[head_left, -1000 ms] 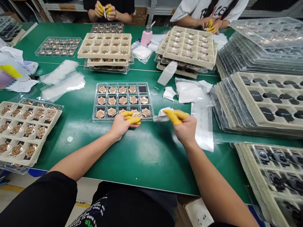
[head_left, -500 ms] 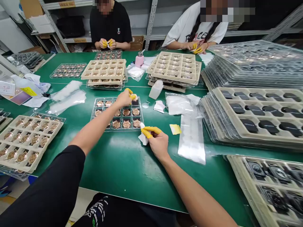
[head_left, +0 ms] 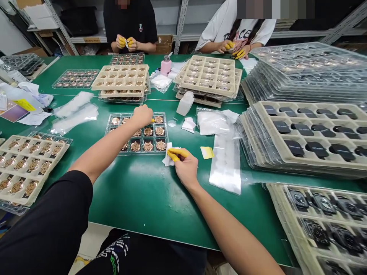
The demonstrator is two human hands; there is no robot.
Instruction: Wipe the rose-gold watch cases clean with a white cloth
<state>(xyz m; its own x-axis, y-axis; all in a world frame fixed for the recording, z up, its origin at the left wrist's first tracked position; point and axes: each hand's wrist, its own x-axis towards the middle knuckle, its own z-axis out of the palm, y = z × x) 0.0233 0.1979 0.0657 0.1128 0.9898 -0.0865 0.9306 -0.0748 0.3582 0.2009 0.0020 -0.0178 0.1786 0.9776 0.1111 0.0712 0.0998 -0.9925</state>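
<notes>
My left hand (head_left: 142, 116) reaches over the back row of a clear plastic tray (head_left: 139, 153), knuckles up and fingers curled down. One yellow-tipped finger shows at its right side; whatever is between the fingers is hidden. The tray's compartments hold copper-coloured round parts (head_left: 148, 146) on dark backings. Just off the tray's front right corner, my right hand (head_left: 185, 163) pinches a crumpled white wipe (head_left: 168, 157) between yellow-covered fingertips. The wipe hangs down close to the green tabletop.
Beige trays (head_left: 127, 71) of parts are stacked behind, with another stack (head_left: 24, 162) at left. Tall tray stacks (head_left: 289, 147) fill the right side. A white bottle (head_left: 185, 103), plastic sleeves (head_left: 225, 164) and a pink bottle (head_left: 165, 66) stand or lie about. Two co-workers sit opposite.
My left hand has moved left from the tray's back right compartment, where a copper-coloured part now shows uncovered. My right hand still grips the wipe. The whole view has shifted slightly.
</notes>
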